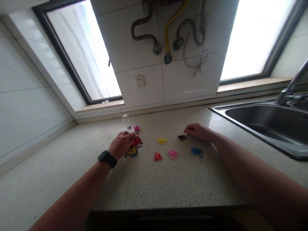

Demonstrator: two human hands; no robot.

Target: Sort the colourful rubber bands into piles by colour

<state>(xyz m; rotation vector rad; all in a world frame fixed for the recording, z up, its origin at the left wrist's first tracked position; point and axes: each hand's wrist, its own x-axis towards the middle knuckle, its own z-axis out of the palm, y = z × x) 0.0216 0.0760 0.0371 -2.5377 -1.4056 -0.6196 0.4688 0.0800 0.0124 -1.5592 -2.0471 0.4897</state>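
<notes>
My left hand, with a black watch on its wrist, rests at a mixed heap of small coloured rubber bands. Its fingers are curled down into the heap, and their tips are partly hidden. My right hand is beside a little pile of black bands, fingers bent and pressed together; whatever they pinch is too small to see. Between the hands lie separate piles: yellow bands, red bands and pink bands. Blue bands lie just below my right hand.
Behind the heap is a clear bottle beside a pink cap-like piece. A steel sink with a faucet is set into the speckled counter at right. Hoses and a socket are on the tiled wall.
</notes>
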